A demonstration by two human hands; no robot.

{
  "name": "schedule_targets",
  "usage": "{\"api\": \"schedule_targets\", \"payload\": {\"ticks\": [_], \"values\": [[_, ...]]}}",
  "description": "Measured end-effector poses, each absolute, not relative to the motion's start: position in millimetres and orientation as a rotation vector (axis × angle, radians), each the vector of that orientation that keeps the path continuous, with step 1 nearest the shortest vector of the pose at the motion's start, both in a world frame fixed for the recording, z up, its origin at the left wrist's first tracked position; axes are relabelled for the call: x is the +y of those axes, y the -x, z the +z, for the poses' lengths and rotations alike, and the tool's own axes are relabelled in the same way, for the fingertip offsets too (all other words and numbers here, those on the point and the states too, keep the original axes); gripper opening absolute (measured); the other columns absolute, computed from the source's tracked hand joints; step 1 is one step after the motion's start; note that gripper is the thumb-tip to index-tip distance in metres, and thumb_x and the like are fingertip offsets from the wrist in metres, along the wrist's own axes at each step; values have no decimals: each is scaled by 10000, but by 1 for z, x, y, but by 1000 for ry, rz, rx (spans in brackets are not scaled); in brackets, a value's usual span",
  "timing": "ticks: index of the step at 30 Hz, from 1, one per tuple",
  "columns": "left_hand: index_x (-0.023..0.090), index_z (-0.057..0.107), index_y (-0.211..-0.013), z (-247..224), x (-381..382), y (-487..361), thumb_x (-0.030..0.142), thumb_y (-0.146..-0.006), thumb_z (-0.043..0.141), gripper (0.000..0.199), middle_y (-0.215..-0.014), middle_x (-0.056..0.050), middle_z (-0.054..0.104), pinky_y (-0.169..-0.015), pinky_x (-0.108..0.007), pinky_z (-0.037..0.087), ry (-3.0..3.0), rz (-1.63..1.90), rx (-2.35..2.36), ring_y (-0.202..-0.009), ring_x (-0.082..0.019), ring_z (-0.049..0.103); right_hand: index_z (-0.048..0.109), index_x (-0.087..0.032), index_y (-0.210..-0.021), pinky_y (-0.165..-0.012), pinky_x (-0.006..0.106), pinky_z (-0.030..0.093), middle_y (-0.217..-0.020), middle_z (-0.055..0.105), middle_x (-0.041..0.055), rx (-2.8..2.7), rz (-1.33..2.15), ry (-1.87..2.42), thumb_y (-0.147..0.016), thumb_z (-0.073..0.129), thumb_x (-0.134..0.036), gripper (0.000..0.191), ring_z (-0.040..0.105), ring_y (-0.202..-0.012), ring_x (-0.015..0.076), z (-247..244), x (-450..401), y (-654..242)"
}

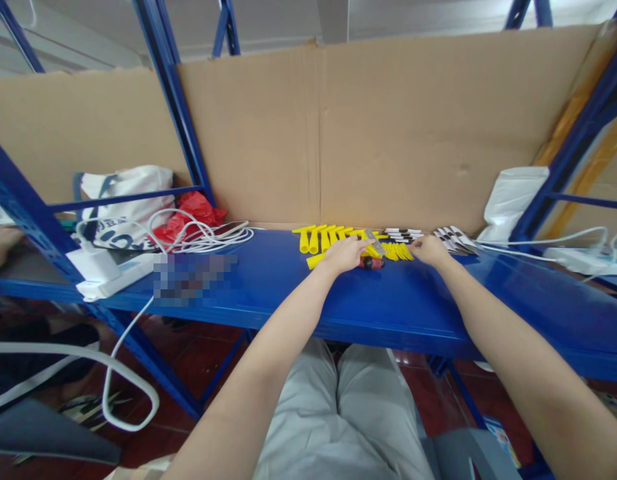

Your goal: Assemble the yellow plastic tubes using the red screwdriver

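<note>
My left hand is over the blue shelf, its fingers closed at a flat grey metal plate with some yellow plastic beside it. To its left stands a row of yellow T-shaped plastic handles, and one more yellow tube lies by the wrist. Just right of that hand is a small red-and-black object. A fan of flat yellow pieces lies between both hands. My right hand is closed at the right end of this fan; whatever its fingertips pinch is too small to make out.
Black-and-white flat pieces lie behind my right hand, with a white bag farther right. Leftward are a power strip, coiled white cables, a red plastic bag and a cloth bag. Cardboard walls the back.
</note>
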State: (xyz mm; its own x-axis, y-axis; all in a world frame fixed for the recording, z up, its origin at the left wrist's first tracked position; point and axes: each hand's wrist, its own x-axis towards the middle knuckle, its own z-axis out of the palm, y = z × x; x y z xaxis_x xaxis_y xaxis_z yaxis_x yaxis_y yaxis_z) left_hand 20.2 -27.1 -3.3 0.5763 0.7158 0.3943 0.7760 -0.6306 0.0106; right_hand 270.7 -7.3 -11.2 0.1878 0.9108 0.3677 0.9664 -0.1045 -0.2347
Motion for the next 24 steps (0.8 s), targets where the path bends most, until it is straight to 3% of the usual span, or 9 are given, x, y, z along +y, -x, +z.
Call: {"api": "schedule_targets", "payload": {"ticks": [9,17,24], "values": [[315,480,-1438,-7,-28,-24,267,-985,393,463,-1202,-103,646,-910,-356,490,2649,-539,-1246,-1076,-240,631,739,-123,-922,-922,432,481,-1094,680,223,-1800,-238,2307,-854,570,-362,300,587,-1166,343,-12,-14,-262],[315,485,-1432,-8,-27,-24,257,-989,377,459,-1204,-89,649,-925,-340,486,2655,-552,-1203,-1080,-220,628,744,-137,-945,-887,372,504,-1045,711,190,-1783,-89,2297,-841,538,-246,255,640,-1109,300,-16,-6,-267],[316,483,-1434,-9,-27,-25,265,-991,375,459,-1184,-90,657,-916,-347,493,2651,-562,-1206,-1055,-221,635,711,-66,-1089,-874,355,498,-1111,689,248,-1776,-132,2323,-842,487,-187,354,648,-1103,315,-17,-5,-267]]}}
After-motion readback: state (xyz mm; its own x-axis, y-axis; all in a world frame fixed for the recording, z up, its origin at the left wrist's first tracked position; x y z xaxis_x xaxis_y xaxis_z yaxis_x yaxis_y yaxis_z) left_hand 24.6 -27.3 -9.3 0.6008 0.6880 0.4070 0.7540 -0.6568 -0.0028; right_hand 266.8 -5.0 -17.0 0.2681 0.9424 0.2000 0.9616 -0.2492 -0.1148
